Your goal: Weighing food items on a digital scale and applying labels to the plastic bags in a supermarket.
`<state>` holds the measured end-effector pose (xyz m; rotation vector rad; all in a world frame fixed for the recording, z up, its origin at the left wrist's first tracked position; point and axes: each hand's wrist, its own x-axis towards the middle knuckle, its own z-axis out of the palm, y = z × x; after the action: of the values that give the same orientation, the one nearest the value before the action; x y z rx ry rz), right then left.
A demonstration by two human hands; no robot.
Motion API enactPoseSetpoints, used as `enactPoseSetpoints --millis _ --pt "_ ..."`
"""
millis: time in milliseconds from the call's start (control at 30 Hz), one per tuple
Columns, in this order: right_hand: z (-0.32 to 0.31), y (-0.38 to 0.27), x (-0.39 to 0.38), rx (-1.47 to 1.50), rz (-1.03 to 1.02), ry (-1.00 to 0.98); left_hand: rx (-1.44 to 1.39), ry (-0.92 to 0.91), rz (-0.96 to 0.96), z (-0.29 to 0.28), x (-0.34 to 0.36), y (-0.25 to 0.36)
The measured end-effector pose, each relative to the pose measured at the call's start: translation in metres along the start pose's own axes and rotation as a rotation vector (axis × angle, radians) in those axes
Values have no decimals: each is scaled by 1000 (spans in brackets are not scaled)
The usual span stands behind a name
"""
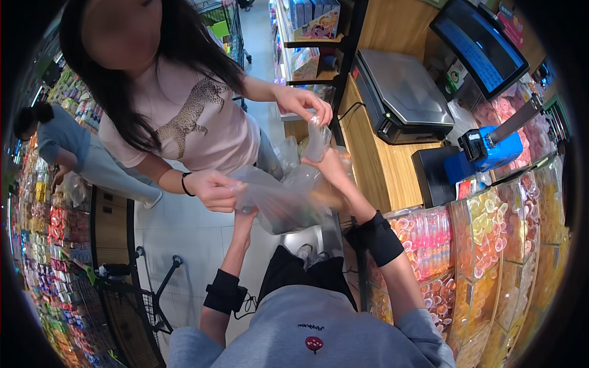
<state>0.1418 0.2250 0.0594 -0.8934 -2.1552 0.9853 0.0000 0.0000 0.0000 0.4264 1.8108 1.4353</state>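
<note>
A translucent plastic bag (283, 205) hangs stretched between me and a person facing me; the contents show only dimly through it. My right hand (330, 165) grips the bag's upper right edge, thumb toward the opening. My left hand (245, 219) is at the bag's left side, its fingers hidden behind the plastic and the other person's hand. That person's hand with a dark wristband (211, 191) holds the left rim, just above my left hand. Their other hand (305, 104) pinches the rim above my right hand.
Right of us, a wooden counter (368, 162) carries a flat metal weighing scale (408, 89), a monitor (481, 46) and a blue device (485, 156). Clear bins of wrapped sweets (485, 227) line the lower right. A shopping cart (123, 300) stands lower left; another person (80, 150) bends by shelves.
</note>
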Motion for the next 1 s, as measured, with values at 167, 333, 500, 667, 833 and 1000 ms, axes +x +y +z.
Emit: enactPoseSetpoints --millis 167,333,500,667,833,1000 --pt "-18 31 -1 -19 227 -41 -331 -316 0 26 7 15" --pt "-79 -18 -27 395 195 86 -849 -361 -33 36 -6 48" --pt "-130 -12 -63 769 151 208 -569 -442 344 66 -17 127" --pt "-150 -1 -92 971 438 127 -1180 -779 48 94 -5 163" --pt "-150 20 -129 1430 512 -180 -1372 -1223 -279 161 -31 217" --pt "-154 -4 -156 607 -86 -55 -854 -770 173 232 -3 213"
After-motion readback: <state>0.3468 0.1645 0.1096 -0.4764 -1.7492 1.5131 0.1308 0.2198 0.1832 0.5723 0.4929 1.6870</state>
